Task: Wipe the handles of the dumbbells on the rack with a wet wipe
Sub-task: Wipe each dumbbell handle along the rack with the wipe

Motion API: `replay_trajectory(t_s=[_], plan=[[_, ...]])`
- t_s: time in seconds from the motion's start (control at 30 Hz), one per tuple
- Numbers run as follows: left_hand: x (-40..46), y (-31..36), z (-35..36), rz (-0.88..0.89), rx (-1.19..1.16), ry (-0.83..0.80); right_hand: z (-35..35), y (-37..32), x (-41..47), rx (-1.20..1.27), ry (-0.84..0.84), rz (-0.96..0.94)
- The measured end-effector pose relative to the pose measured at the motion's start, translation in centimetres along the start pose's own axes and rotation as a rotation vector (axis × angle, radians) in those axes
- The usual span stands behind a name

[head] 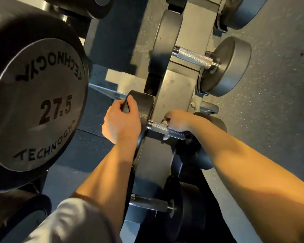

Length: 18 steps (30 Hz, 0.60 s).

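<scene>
Rack: the grey upright [172, 88] runs up the middle of the view, past your fingertips on both sides, with dumbbells stacked along it.
27.5 dumbbell: the large marked head [35, 106] sits well to the left of your left fingers; its handle is not in view.
Upper dumbbell: its knurled handle [194, 57] lies well beyond your fingers, bare and shiny; whether it has been wiped cannot be told.
Middle dumbbell: your left hand [121, 120] curls its fingers over the rim of the left head [144, 109], steadying it.
Handle in work: the handle [165, 128] lies just beneath your right fingers.
Right hand: your right hand [178, 120] is curled over the handle's far side, pinching the wipe against it.
Wet wipe: only small white scraps [165, 137] show at and below your right fingers.
Lower dumbbell: its handle [148, 204] lies nearer you than either hand, untouched.
Progress: judged mid-task; one handle under the wipe, at least one apparently left.
</scene>
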<state>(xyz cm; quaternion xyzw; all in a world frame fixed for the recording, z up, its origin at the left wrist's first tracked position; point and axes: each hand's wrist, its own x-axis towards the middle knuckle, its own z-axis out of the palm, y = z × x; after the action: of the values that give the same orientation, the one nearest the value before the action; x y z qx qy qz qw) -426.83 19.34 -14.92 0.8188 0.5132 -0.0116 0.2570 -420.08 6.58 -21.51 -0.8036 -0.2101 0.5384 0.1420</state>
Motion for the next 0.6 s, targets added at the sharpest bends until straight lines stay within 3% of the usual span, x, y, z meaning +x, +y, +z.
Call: replay_trajectory(t_s=[0.1, 0.23, 0.43, 0.6], plan=[[0.0, -0.1, 0.0, 0.002, -0.002, 0.010, 0.4, -2.6, 1.2, 0.286, 0.059, -0.004], [0.2, -0.2, 0.1, 0.003, -0.010, 0.029, -0.7, -2.9, 1.2, 0.240, -0.027, -0.076], [0.1, -0.2, 0.2, 0.005, -0.031, 0.052, -2.5, 0.6, 0.1, -0.203, -0.253, -0.152], [0.3, -0.4, 0.4, 0.006, -0.037, 0.065, -3.0, 1.9, -0.8, -0.459, -0.363, -0.049]])
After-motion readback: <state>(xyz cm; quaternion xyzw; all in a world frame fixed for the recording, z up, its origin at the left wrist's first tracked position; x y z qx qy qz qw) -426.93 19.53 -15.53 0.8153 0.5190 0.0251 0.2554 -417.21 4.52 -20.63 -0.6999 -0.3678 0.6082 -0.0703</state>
